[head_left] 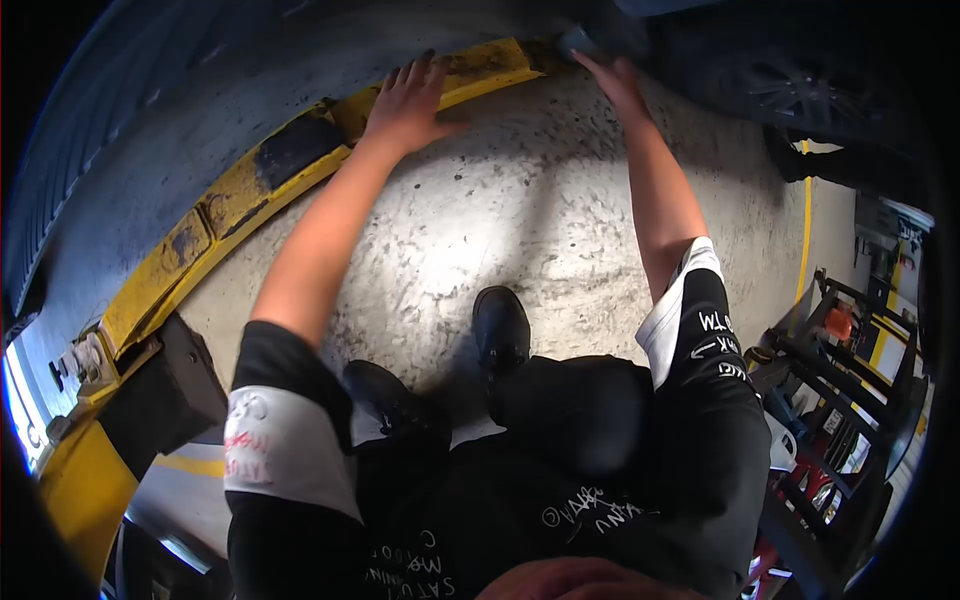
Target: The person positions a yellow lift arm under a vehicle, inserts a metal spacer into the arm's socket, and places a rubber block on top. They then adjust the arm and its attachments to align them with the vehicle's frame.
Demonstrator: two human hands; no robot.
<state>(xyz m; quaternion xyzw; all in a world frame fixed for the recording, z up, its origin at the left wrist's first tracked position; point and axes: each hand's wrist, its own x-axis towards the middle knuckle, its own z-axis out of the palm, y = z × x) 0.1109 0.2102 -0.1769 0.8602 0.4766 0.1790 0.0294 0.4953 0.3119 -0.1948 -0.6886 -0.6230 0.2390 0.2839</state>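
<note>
My left hand (405, 105) is open, fingers spread, at the edge of a scuffed yellow metal beam (490, 68) that looks like a car lift arm. Its fingertips overlap the beam's dark, worn face in this view. Farther right, my right hand (622, 88) reaches into the shadow past the beam's end. A small blue-grey thing (577, 41) shows right by its thumb; the other fingers are lost in the dark, so I cannot tell whether it is held. A black pad-like patch (298, 148) sits along the beam to the left.
A car wheel (805, 90) looms at the upper right in shadow. Stained concrete floor (450, 230) lies between my arms, with my black shoes (500, 325) on it. A dark metal rack (850, 370) with assorted items stands at the right. The yellow lift base (90, 480) is lower left.
</note>
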